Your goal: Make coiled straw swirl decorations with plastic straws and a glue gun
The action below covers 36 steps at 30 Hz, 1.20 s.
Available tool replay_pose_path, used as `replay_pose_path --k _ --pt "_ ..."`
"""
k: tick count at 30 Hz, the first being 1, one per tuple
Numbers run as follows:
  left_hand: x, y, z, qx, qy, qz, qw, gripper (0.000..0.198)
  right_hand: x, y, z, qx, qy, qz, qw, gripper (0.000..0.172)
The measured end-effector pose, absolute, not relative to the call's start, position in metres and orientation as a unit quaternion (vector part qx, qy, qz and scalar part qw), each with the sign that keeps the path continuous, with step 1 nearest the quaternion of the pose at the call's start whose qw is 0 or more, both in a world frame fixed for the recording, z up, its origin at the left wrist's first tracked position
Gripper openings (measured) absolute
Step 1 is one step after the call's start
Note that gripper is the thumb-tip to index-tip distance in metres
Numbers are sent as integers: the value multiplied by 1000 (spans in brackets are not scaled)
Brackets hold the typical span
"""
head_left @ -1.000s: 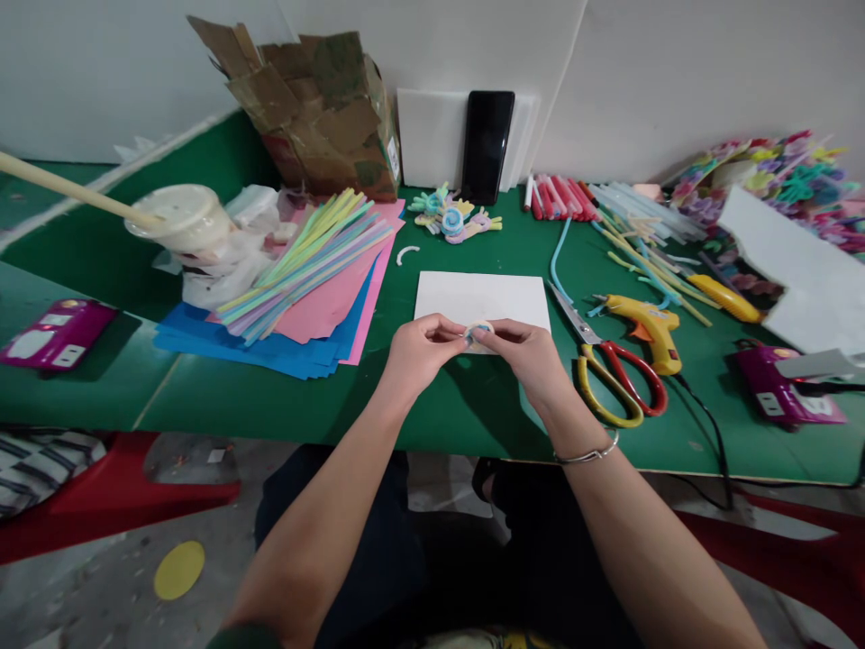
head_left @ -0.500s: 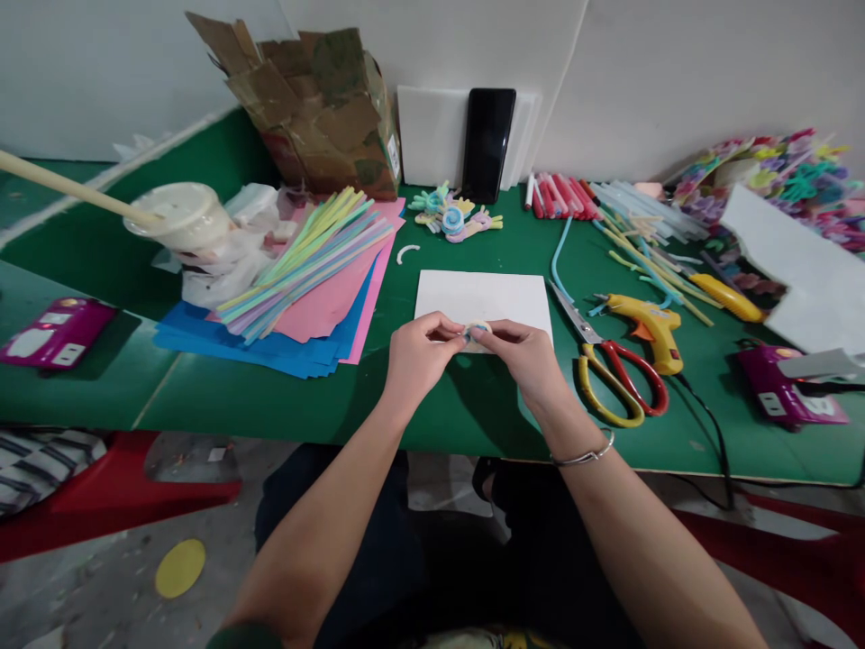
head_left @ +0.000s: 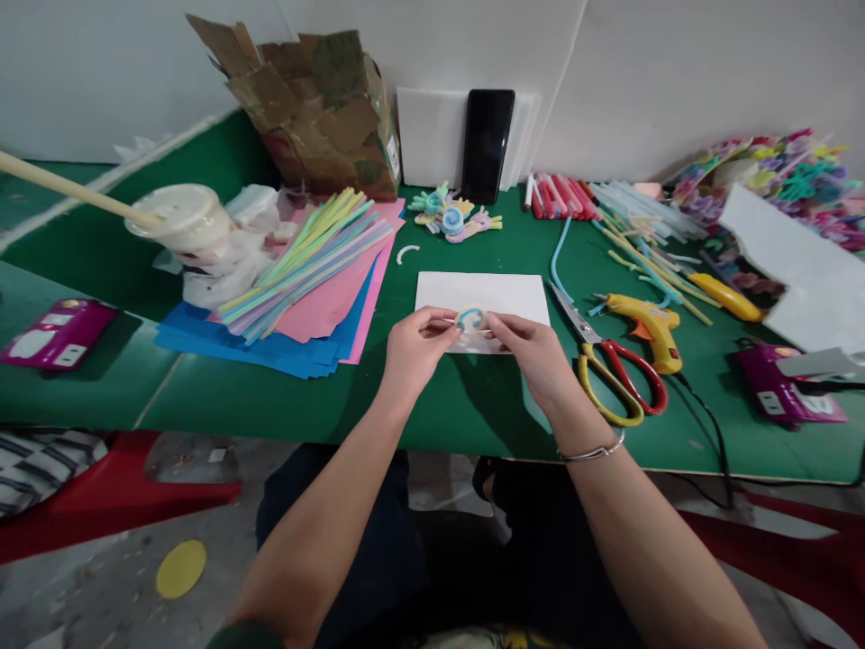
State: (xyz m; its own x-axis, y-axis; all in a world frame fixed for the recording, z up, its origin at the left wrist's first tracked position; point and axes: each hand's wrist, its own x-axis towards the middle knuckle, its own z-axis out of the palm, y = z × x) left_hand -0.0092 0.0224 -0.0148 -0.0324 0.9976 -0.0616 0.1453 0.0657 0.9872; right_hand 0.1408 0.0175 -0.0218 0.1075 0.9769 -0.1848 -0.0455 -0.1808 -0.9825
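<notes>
Between my two hands is a small coil of fuzzy pipe cleaner (head_left: 471, 319), pale cream outside with a blue curl inside. My left hand (head_left: 420, 348) pinches its left edge between thumb and fingers. At the coil's right edge, the thumb and fingers of my right hand (head_left: 531, 353) grip it too. Both hands are over the near part of a white sheet (head_left: 483, 290) lying on the green table (head_left: 378, 410). Beyond the sheet lie finished pipe-cleaner shapes (head_left: 454, 218), one a blue spiral, and a short white curved piece (head_left: 406, 253).
Scissors (head_left: 608, 370) and a yellow glue gun (head_left: 645, 324) lie right of the sheet. Pipe cleaners (head_left: 311, 261) rest on coloured sheets (head_left: 257, 347) at left. A black phone (head_left: 487, 144) leans at the back beside a cardboard box (head_left: 324, 117). Red markers (head_left: 560, 196) lie behind.
My fingers have spread slightly apart around the coil, so more of its blue curl shows. My right hand has shifted a little to the right.
</notes>
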Motion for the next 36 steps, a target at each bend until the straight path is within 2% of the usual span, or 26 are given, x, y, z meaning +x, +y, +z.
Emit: replay_pose_path --k 8,20,26,36 --pt "-9 23 -15 512 564 446 470 11 140 18 -27 -556 -417 519 498 26" --pt "-10 25 -14 498 558 445 491 14 146 19 -23 -563 -430 501 497 31" --pt "-10 24 -14 492 545 445 513 11 149 20 -22 -571 -446 471 504 24" --pt "-8 23 -15 491 549 439 514 10 144 17 -23 -550 -392 527 517 24"
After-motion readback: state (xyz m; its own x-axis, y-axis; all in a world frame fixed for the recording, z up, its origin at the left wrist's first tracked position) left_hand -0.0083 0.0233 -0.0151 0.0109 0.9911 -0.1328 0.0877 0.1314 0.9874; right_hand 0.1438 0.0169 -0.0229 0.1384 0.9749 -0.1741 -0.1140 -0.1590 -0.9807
